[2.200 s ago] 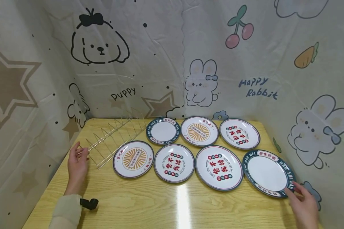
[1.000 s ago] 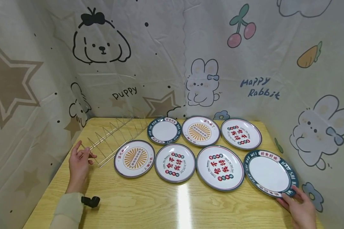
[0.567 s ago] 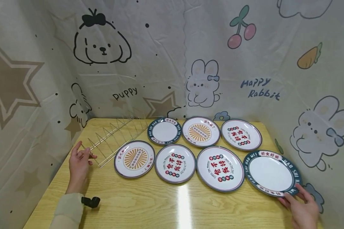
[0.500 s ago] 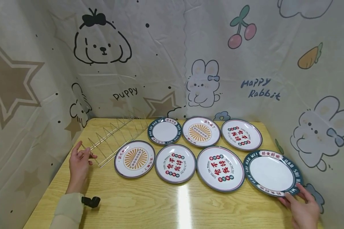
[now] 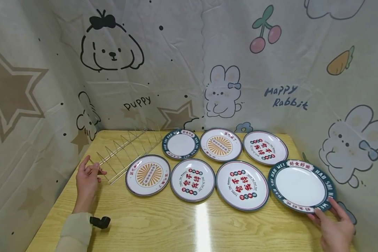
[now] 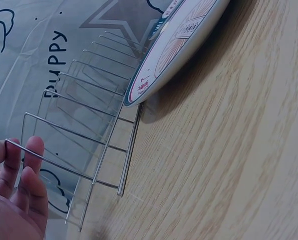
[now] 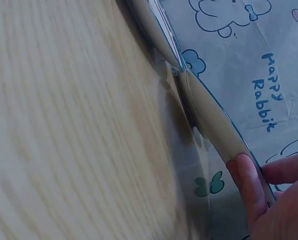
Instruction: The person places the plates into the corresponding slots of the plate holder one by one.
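In the head view, my right hand (image 5: 336,224) pinches the near right rim of a white plate (image 5: 299,185) with a dark green lettered border. The right wrist view shows fingers under this plate (image 7: 216,122) and the thumb side above it; its held edge is off the table. My left hand (image 5: 87,180) holds the near end of a gold-coloured wire plate rack (image 5: 114,153). Up close, its curled fingers (image 6: 35,192) lie about the end wire of the rack (image 6: 59,162). A sunburst plate (image 5: 148,175) lies beside the rack, overlapping its edge in the left wrist view.
Several other plates lie face up in two rows on the wooden table (image 5: 151,224). A small green-rimmed plate (image 5: 180,143) is at the back beside the rack; a red-lettered plate (image 5: 242,185) adjoins the held one. Printed cloth (image 5: 176,70) encloses the back and sides.
My right hand has taken hold of the green-rimmed plate, shifted it slightly right and raised its near right side. My left hand has closed a little more about the rack's end; the rack stays put.
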`<state>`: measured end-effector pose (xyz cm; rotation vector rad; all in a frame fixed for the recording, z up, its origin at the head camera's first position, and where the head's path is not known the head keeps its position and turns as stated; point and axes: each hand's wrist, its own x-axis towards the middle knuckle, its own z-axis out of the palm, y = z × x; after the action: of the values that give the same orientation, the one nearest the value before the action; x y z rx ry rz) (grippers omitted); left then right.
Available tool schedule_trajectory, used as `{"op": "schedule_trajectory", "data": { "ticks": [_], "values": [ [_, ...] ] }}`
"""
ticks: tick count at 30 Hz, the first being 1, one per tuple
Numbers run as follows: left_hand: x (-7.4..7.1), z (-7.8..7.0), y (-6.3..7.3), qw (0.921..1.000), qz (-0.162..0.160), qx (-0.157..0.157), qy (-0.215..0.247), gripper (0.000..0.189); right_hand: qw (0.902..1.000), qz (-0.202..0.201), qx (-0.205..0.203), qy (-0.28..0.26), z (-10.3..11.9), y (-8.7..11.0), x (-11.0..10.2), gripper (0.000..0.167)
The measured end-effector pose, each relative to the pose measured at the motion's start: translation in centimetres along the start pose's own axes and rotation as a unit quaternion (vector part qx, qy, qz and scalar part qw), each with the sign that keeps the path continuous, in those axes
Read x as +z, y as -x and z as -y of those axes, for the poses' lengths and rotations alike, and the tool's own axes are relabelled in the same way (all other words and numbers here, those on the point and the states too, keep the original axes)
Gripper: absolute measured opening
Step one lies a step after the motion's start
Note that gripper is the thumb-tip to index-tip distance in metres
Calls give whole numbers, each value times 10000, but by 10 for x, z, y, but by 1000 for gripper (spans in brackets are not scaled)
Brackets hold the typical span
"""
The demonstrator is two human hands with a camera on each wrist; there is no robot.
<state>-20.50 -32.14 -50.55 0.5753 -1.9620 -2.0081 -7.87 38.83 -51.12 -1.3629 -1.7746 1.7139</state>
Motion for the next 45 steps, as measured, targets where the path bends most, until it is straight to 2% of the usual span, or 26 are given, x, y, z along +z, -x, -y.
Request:
{"op": "schedule_trajectory", "data": {
  "ticks": [10,16,21,24,32,39,45],
  "values": [
    [-1,0,1,9999,-14,52,-104,62,9988,95,-277,-400,17,9,9,79],
    [-7,15,-6,9995,86,268,-116,63,9967,300,-495,-569,25,15,19,81],
    [-6,16,-6,9993,-14,262,-282,62,9957,495,-759,-168,36,25,33,81],
    [-4,16,-6,9995,-90,266,-170,60,9933,658,-954,-12,42,31,43,81],
    [-1,17,-7,9986,-160,471,176,59,9791,1319,-1544,-139,55,45,76,75],
    [2,18,-8,9988,-200,418,147,58,9701,1776,-1651,-52,72,56,108,73],
    [3,19,-8,9981,-158,554,233,59,9543,2177,-2048,42,82,65,139,71]
  ]
}}
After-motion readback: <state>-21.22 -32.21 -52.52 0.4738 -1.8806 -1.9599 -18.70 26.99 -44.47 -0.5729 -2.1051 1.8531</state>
